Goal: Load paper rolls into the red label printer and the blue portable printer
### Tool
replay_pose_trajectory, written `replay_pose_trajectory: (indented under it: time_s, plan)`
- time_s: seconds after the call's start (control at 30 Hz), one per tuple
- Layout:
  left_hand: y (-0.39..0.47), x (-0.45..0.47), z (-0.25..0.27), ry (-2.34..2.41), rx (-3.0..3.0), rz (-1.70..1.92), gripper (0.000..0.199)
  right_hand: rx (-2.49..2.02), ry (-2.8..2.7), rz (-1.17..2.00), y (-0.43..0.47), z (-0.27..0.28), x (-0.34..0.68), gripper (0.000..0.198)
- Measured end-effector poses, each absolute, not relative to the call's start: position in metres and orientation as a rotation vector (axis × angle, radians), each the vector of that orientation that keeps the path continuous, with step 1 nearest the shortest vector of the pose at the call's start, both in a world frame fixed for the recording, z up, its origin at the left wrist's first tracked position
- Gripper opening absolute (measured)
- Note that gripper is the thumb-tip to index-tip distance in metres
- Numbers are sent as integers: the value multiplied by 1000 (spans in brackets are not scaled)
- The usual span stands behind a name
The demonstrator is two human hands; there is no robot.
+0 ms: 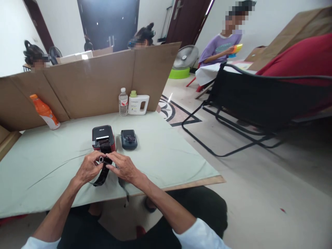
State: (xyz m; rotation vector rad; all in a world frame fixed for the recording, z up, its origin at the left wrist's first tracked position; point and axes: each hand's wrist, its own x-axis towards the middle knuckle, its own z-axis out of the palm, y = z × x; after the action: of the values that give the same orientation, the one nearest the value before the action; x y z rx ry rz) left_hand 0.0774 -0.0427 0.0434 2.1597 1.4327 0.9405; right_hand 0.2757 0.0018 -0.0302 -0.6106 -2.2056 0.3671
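- A small dark roll (106, 160) with a pale ring at its left end is held just above the bench (160, 148), on the near side of a label printer (103, 131).
- The left hand (89, 167) has its fingers clamped on the roll's left end: the index finger lies along the far side, the thumb along the near side, and the pale ring shows between them.
- The right hand (125, 168) has its fingers clamped on the roll's right part, index finger far and thumb near, with dark roll showing between the two tips.
- The fingertips of both hands come close together over the roll; whether they touch one another cannot be told.
- A glossy black strip (101, 178) comes over the near side of the printer, passes under the hands and curls near the bench's near edge; its join with the roll is hidden by the fingers.
- Right of the printer, well apart from the fingers, sits a smaller dark device (129, 139).
- A thin cord (49, 173) runs across the cloth to the left of the left hand.
- Along the far side, before a cardboard partition (94, 86), stand an orange bottle (46, 112) at left, and a clear water bottle (123, 103) just beside a white jug (135, 106) at right.
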Motion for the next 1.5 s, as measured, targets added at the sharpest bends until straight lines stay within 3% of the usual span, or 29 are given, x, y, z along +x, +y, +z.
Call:
replay_pose_trajectory:
  time_s: [0.33, 0.53, 0.9, 1.07, 1.37, 1.5]
  plan:
    - [-40, 74, 44, 1422, 1967, 1004, 24, -648, -2239, 449, 7, -26, 286, 74]
    - [-40, 81, 41, 1339, 1833, 998, 24, -588, -2209, 351, 5, -33, 280, 61]
    - [-39, 80, 54, 1346, 2161, 846, 19, -505, -2088, 411, 4, -40, 286, 35]
    - [-36, 63, 61, 1399, 2346, 649, 30, -532, -2226, 387, 0, -34, 285, 28]
    - [-39, 54, 40, 1422, 2484, 316, 38, -488, -2566, 568, -47, 6, 301, 72]
    - [-38, 55, 46, 1409, 2490, 333, 49, -506, -2380, 660, -30, 10, 308, 61]
